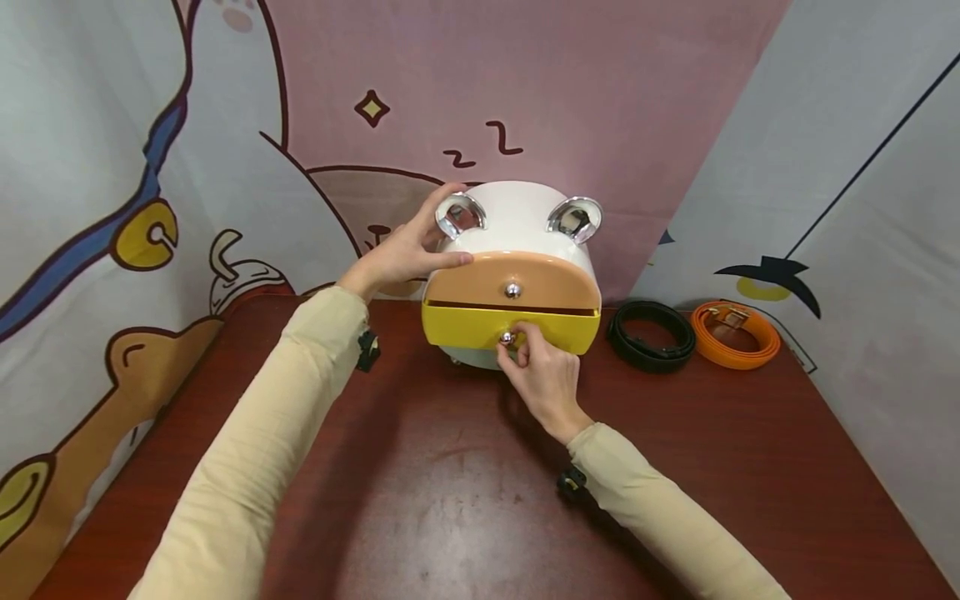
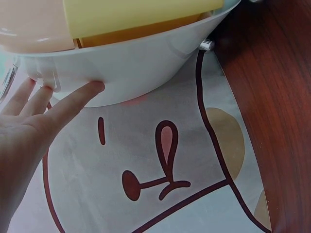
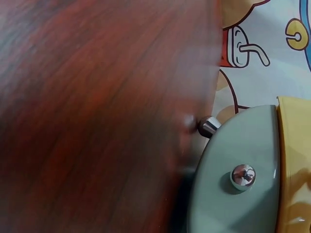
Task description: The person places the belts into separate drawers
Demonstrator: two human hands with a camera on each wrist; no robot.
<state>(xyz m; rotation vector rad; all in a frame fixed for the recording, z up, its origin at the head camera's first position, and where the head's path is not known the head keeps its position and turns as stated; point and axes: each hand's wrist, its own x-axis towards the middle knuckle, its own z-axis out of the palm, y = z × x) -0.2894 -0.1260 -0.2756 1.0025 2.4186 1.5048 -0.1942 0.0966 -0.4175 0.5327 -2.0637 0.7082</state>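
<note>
A small white cabinet (image 1: 519, 218) with silver ears and stacked drawers stands at the back of the table. Its middle yellow drawer (image 1: 457, 323) sticks out a little, below the orange top drawer (image 1: 480, 277). My right hand (image 1: 547, 379) pinches the round silver knob (image 1: 507, 339) of the yellow drawer between thumb and fingers. On the cabinet's upper left, beside a silver ear (image 1: 460, 215), my left hand (image 1: 408, 248) rests with extended fingers. Its fingers (image 2: 80, 97) touch the white side in the left wrist view. A pale green bottom drawer (image 3: 252, 131) with a silver knob (image 3: 242, 175) appears shut.
Right of the cabinet lie a coiled black belt (image 1: 619, 337) and a coiled orange belt (image 1: 750, 360). The dark red wooden table (image 1: 450, 517) extends toward me. A cartoon-printed cloth (image 1: 600, 92) hangs right behind the cabinet.
</note>
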